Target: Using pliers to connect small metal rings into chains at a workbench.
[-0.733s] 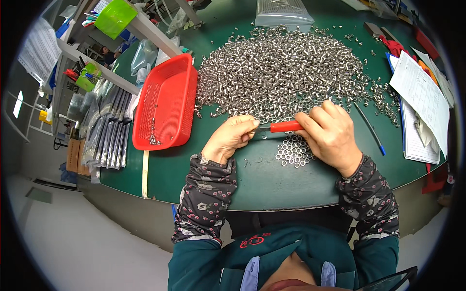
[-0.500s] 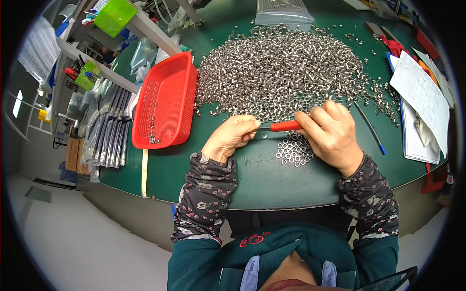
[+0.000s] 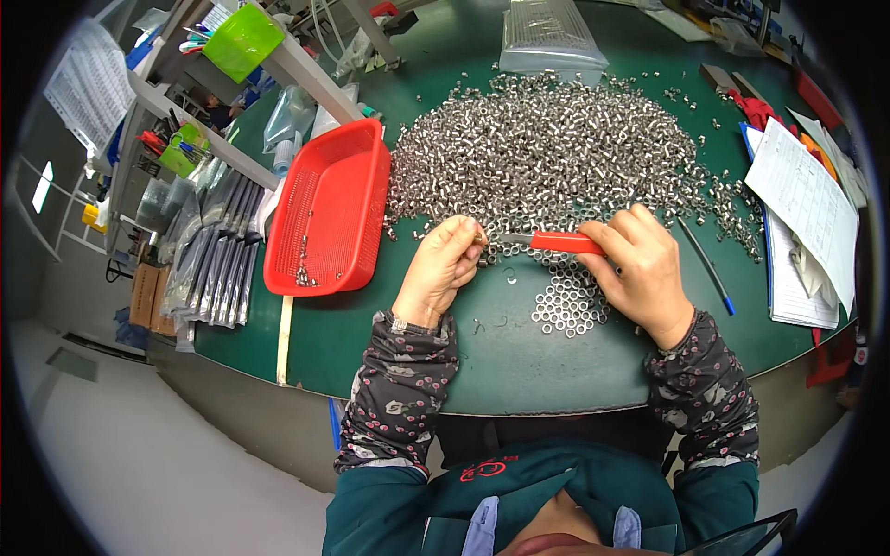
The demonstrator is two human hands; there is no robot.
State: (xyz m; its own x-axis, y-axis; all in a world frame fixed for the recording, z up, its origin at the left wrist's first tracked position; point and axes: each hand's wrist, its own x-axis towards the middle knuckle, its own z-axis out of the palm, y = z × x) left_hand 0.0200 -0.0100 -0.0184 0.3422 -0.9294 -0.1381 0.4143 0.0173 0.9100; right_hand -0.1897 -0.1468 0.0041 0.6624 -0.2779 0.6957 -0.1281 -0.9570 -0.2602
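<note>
My left hand [image 3: 443, 264] is closed in a pinch on a small metal ring [image 3: 480, 237], mostly covered by the thumb and fingertips. In my right hand [image 3: 642, 269] is a red-handled knife [image 3: 567, 243]. Its short metal blade points left, with the tip close to the ring; whether they touch I cannot tell. Just below the knife lies a flat cluster of loose metal rings [image 3: 567, 306] on the green table [image 3: 519, 371]. Beyond both hands spreads a large heap of similar small metal rings [image 3: 547, 144]. Thin dark shavings [image 3: 503, 321] lie near my left wrist.
A red perforated basket [image 3: 338, 195] with a few metal pieces stands left of the heap. To the right lie a blue-ended pen [image 3: 709, 269] and papers on a clipboard [image 3: 802, 204]. Bagged dark parts [image 3: 209, 278] sit at far left; a clear plastic bag [image 3: 552, 42] lies behind.
The knife has drawn back slightly to the right, so more of its blade shows between my hands. My left hand has tilted more upright. The whole view has shifted a little.
</note>
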